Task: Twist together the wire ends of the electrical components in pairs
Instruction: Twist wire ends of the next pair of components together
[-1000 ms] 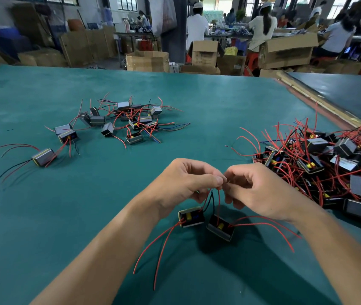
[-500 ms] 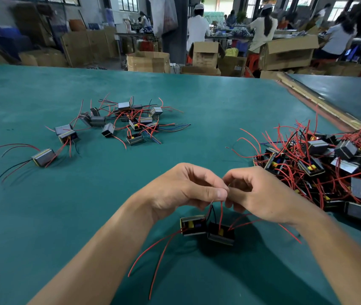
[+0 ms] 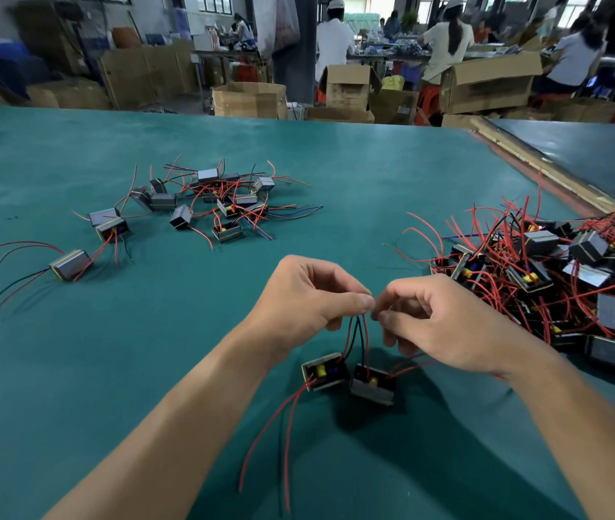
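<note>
Two small boxy components hang side by side just above the green table: the left component (image 3: pixel 325 371) and the right component (image 3: pixel 373 384). Red and black wire ends (image 3: pixel 359 332) rise from both to my fingertips. My left hand (image 3: pixel 309 298) pinches the tops of these wires between thumb and forefinger. My right hand (image 3: pixel 437 320) pinches the same wire ends from the right, fingertips touching the left hand's. Two long red wires trail from the left component toward me.
A dense heap of loose components with red wires (image 3: pixel 561 272) lies at the right. A scattered group of joined components (image 3: pixel 219 200) sits at the far left, with one pair (image 3: pixel 71 263) nearer the left edge. Cardboard boxes (image 3: pixel 249 99) and seated workers lie beyond the table.
Both hands lifted slightly and the two components rose and swung closer together under the fingers. The pinch on the wire ends has held throughout.
</note>
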{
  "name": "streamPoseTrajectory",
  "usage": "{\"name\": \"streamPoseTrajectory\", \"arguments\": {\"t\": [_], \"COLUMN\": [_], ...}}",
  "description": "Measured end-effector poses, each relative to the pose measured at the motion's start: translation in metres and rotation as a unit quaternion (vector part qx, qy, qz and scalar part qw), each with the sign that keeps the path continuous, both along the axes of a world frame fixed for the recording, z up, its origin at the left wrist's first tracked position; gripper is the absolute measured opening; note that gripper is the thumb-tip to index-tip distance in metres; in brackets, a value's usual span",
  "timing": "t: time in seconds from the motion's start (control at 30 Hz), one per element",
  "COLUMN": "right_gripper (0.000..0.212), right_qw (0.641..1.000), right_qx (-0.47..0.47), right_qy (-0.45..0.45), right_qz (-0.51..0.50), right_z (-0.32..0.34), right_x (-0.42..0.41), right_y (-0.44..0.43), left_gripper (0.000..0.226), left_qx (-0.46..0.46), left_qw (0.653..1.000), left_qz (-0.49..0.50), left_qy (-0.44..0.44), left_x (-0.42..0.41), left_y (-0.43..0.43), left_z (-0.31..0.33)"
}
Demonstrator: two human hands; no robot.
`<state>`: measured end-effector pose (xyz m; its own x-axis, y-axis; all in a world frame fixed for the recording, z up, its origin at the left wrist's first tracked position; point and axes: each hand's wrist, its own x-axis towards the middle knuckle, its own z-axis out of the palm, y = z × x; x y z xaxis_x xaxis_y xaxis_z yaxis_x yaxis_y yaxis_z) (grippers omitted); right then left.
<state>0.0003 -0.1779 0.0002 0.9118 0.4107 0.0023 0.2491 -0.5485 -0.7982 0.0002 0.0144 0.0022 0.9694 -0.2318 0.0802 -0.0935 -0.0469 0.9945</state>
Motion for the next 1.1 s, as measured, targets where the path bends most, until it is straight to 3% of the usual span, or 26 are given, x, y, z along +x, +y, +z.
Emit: {"name": "streamPoseTrajectory", "arguments": {"t": [0.13, 0.5, 0.77, 0.83, 0.97, 1.1], "right_gripper": [0.002, 0.042, 0.025, 0.027, 0.056, 0.043], "right_qw": [0.999, 0.985, 0.98, 0.979, 0.987, 0.988], "right_qx": [-0.014, -0.159, -0.193, -0.193, -0.15, -0.053], "right_qy": [-0.004, -0.001, -0.052, -0.056, -0.064, -0.132], "right_qz": [0.048, 0.073, 0.025, 0.013, -0.005, -0.057], "right_z": [0.003, 0.006, -0.001, -0.002, -0.006, -0.005], "right_x": [-0.005, -0.016, -0.009, -0.008, -0.011, -0.012], "right_y": [0.003, 0.011, 0.007, 0.006, 0.012, 0.016], "left_gripper": [0.02, 0.015, 0.014, 0.014, 0.016, 0.017], "left_qx": [0.026, 0.001, -0.009, -0.003, 0.036, 0.062], "left_qw": [0.999, 1.0, 1.0, 0.999, 0.994, 0.989], "left_qz": [0.028, 0.011, 0.024, 0.044, 0.086, 0.13], "left_qy": [-0.018, 0.006, -0.013, -0.03, -0.054, -0.037], "left_x": [0.001, 0.001, 0.002, 0.002, 0.004, 0.01], "left_y": [-0.001, -0.002, -0.002, -0.002, -0.002, 0.003], "left_z": [-0.002, -0.003, -0.002, -0.004, -0.008, -0.01]}}
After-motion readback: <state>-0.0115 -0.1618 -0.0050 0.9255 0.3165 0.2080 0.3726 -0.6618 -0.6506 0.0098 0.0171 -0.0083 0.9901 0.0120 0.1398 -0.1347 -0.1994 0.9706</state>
